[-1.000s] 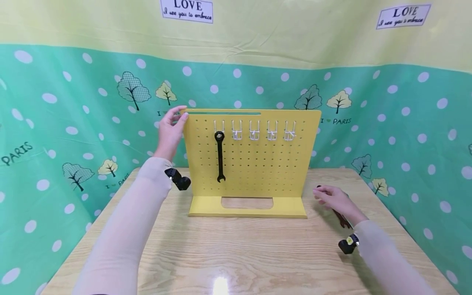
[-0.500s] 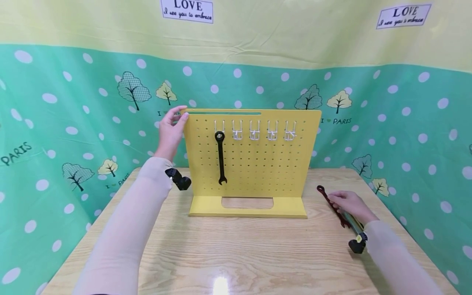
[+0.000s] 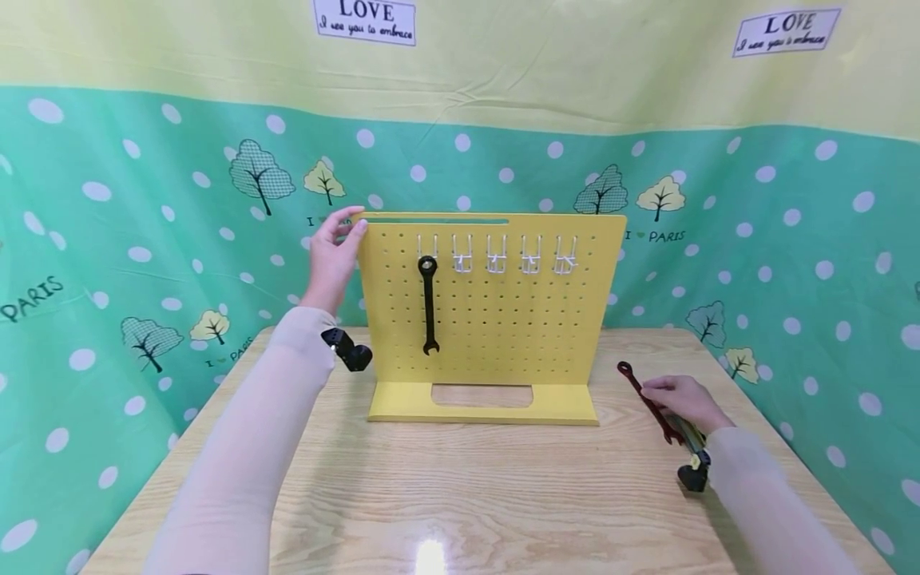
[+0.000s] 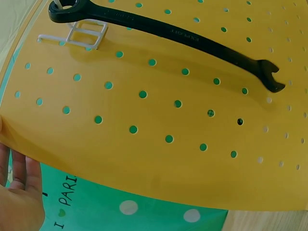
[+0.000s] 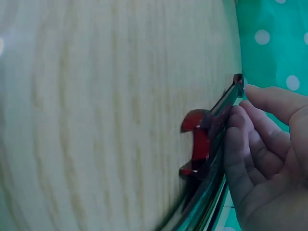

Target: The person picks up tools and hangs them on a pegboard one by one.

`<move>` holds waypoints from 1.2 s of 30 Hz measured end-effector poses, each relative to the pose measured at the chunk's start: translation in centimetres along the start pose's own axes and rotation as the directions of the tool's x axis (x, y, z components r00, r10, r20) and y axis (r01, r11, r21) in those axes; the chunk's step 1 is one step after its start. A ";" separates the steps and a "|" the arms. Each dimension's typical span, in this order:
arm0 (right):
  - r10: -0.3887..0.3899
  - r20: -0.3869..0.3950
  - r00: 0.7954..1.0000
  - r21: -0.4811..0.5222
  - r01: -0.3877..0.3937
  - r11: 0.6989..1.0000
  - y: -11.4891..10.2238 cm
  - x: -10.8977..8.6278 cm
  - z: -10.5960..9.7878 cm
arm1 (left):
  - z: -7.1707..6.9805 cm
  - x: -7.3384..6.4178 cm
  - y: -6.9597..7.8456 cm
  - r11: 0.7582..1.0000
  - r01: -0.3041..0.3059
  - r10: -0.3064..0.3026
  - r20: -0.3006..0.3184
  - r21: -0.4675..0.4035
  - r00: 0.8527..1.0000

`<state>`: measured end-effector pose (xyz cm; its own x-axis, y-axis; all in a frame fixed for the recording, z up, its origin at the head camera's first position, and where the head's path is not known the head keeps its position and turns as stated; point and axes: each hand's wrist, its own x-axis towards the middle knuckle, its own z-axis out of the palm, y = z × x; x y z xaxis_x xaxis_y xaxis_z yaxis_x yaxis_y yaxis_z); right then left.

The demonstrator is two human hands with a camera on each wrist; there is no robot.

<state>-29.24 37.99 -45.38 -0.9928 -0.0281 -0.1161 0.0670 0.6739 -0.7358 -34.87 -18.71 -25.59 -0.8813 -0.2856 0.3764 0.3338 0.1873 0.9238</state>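
My left hand (image 3: 333, 259) grips the top left corner of a yellow pegboard (image 3: 553, 335), thumb in front; in the left wrist view, fingers show at the board's edge. A black combination wrench (image 3: 430, 307) hangs by its ring end from the leftmost white hook, open end down. My right hand (image 3: 686, 401) is at a dark red combination wrench (image 3: 640, 391) at the table's right. In the right wrist view its bent fingers and thumb lie right alongside this wrench and the green wrench (image 5: 204, 192) beside it; I cannot tell whether they pinch it.
Several white wire hooks (image 3: 496, 259) line the upper pegboard. The board's base (image 3: 402, 403) stands on the wooden table (image 3: 460, 495). A green and yellow patterned curtain (image 3: 144, 216) surrounds the table.
My right hand has drawn back rightward along the red wrench, uncovering its ring end, then moved only slightly. The black wrench's lower end swung right and back. The left hand has stayed put.
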 end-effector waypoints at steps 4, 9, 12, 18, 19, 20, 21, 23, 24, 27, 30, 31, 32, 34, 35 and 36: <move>0.026 -0.042 0.999 -0.038 -0.028 0.999 -0.2 0.1 0.3 | 0.0 0.0 -0.1 1.000 -0.010 0.010 -0.002 -0.004 1.000; 0.033 -0.085 0.996 -0.093 -0.041 0.995 -0.5 0.1 0.6 | 0.1 0.2 -0.2 1.000 -0.027 0.027 0.003 -0.008 1.000; 0.047 -0.089 0.995 -0.092 -0.055 0.994 -0.5 0.2 0.7 | 0.2 0.1 -0.2 1.000 -0.029 0.029 0.003 -0.005 1.000; 0.037 -0.116 0.993 -0.112 -0.050 0.992 -0.4 0.5 0.9 | 0.0 0.1 -0.2 1.000 -0.023 0.023 -0.001 0.003 1.000; 0.031 -0.125 0.992 -0.122 -0.047 0.991 -0.3 0.6 0.9 | 0.0 0.1 -0.2 1.000 -0.022 0.022 0.000 0.002 1.000; 0.031 -0.132 0.991 -0.126 -0.048 0.991 -0.3 0.8 1.0 | 0.0 0.1 -0.1 1.000 -0.020 0.020 0.001 0.004 1.000; 0.029 -0.139 0.990 -0.130 -0.047 0.990 -0.3 0.9 1.0 | 0.0 0.1 -0.1 1.000 -0.020 0.020 0.003 0.004 1.000; 0.024 -0.145 0.989 -0.132 -0.043 0.990 -0.3 1.0 1.2 | 0.0 0.0 -0.1 1.000 -0.020 0.020 0.003 0.000 1.000; 0.026 -0.148 0.989 -0.133 -0.046 0.990 -0.4 1.1 1.2 | -0.1 0.0 0.0 1.000 -0.020 0.020 0.002 0.000 1.000; 0.040 -0.155 0.987 -0.129 -0.060 0.990 -0.6 1.2 1.4 | -0.1 0.0 0.0 1.000 -0.024 0.024 0.002 -0.004 1.000; 0.068 -0.160 0.985 -0.122 -0.088 0.989 -0.7 1.1 1.4 | -0.1 -0.1 0.1 1.000 -0.026 0.026 0.004 0.000 1.000; 0.078 -0.160 0.984 -0.116 -0.097 0.988 -0.7 1.1 1.4 | -0.1 -0.1 0.1 1.000 -0.027 0.027 0.004 0.000 1.000; 0.087 -0.160 0.983 -0.111 -0.105 0.988 -0.7 1.1 1.4 | 0.0 -0.1 0.1 1.000 -0.027 0.027 0.005 -0.001 1.000; 0.097 -0.158 0.983 -0.101 -0.114 0.988 -0.7 1.1 1.4 | 0.0 -0.1 0.1 1.000 -0.026 0.026 0.006 -0.003 1.000; 0.099 -0.158 0.983 -0.095 -0.115 0.989 -0.6 1.2 1.4 | 0.0 -0.1 0.1 1.000 -0.025 0.025 0.006 -0.005 1.000; 0.102 -0.157 0.982 -0.090 -0.117 0.989 -0.5 1.2 1.4 | 0.0 -0.2 0.0 1.000 -0.026 0.026 0.006 -0.005 1.000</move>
<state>-30.31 36.54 -46.07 -0.9840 0.1572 -0.0843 0.1736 0.7360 -0.6544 -34.73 -18.65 -25.61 -0.8744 -0.2752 0.3996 0.3580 0.1899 0.9142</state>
